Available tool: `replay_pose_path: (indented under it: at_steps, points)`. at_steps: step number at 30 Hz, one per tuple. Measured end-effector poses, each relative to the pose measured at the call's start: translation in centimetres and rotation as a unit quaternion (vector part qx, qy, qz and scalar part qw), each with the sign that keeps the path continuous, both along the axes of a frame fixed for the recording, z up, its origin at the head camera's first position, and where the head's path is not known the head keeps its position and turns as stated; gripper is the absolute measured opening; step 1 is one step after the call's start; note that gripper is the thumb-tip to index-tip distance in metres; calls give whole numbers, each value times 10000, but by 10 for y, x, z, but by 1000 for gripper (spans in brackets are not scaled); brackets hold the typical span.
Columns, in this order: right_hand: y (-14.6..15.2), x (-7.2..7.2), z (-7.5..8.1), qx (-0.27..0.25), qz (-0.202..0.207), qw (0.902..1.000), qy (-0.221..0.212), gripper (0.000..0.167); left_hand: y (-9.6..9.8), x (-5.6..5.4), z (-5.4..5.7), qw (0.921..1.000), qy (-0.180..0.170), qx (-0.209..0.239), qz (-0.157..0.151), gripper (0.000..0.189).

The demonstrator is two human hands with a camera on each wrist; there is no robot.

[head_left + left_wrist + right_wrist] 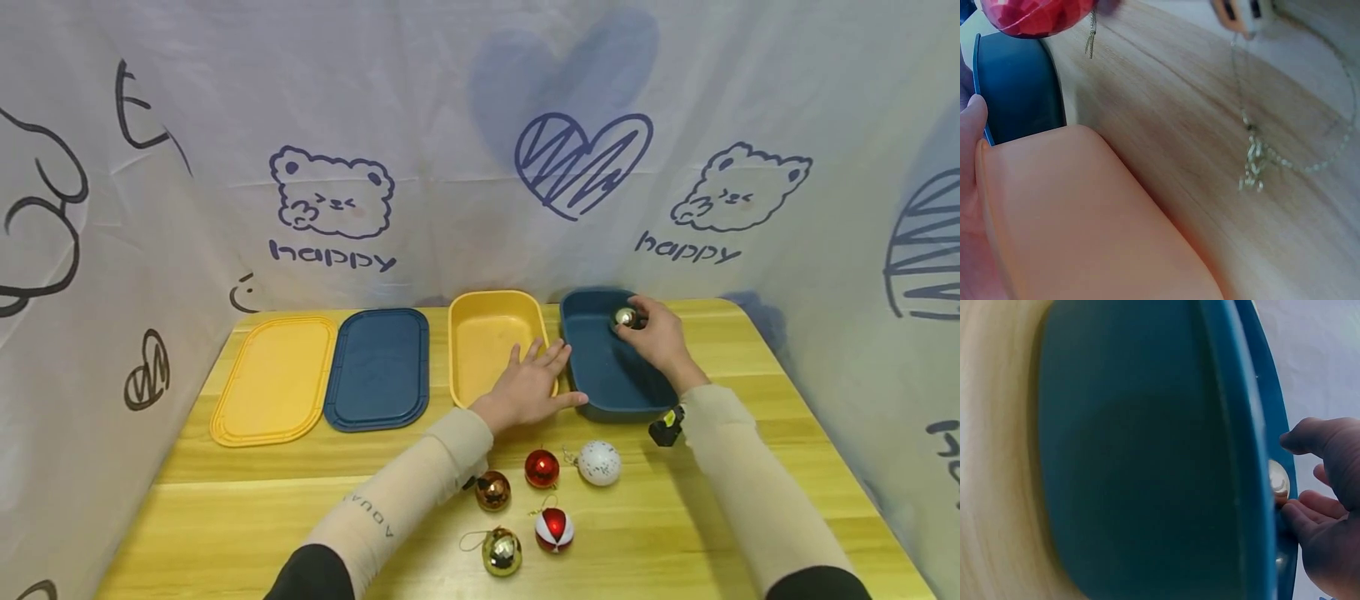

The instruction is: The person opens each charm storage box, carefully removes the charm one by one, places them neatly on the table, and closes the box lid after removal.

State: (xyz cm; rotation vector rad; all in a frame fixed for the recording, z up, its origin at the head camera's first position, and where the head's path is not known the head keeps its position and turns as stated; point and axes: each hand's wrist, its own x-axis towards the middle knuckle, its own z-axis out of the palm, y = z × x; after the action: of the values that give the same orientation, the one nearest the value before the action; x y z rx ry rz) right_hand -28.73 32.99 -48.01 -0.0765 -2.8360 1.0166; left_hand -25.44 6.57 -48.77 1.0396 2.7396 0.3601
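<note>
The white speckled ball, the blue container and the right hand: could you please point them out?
White speckled ball (599, 463): head view, middle of its surface.
Blue container (603, 367): head view, bare inner floor.
Right hand (660, 336): head view, back of the hand.

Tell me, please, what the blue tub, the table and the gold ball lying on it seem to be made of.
Blue tub: probably plastic, satin finish; smooth walls, rounded corners, soft sheen.
Table: wood or wood-look laminate; streaky grain shows.
Gold ball: shiny, mirror-like coating with bright reflections; perhaps plastic or glass underneath.
</note>
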Motion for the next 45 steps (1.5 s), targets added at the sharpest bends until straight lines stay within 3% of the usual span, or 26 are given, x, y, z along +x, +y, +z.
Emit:
replay_pose_path:
  at_steps: [11, 34, 45]
  points:
    - [0, -10, -2, 27, 113, 9999, -79, 54, 1, -1, -1, 10000, -87, -5, 41, 91]
    - [-14, -20, -18, 230, -166, 9989, -374, 63, 2, 2, 0, 9999, -156, 37, 52, 90]
    - [-16, -20, -22, 171, -171, 9993, -285, 37, 1, 2, 1, 9999, -99, 26, 50, 91]
